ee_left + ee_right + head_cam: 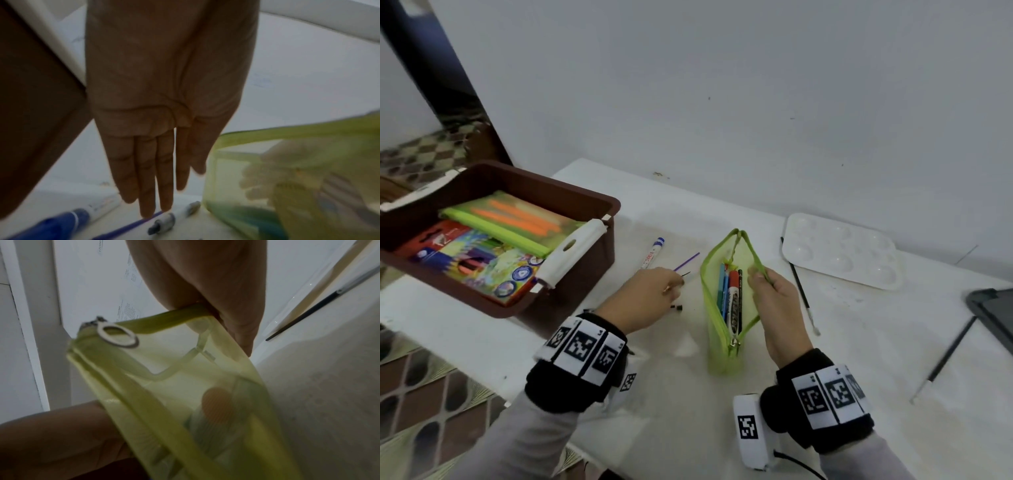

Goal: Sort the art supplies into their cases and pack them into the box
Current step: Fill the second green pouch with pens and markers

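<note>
Right hand [774,291] pinching the near zip edge of the green pouch [726,308], holding it upright and open on the white surface [859,342] with markers inside, while left hand [647,294], fingers straight and together, reaching down onto a purple pencil [687,261] beside the brown box [571,192].

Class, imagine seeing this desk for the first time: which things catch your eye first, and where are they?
The green zip pouch at the table's centre, held open by the right hand, with markers inside. The left hand reaches with straight fingers to loose pens beside it. At the left, the brown box already holds colourful cases.
</note>
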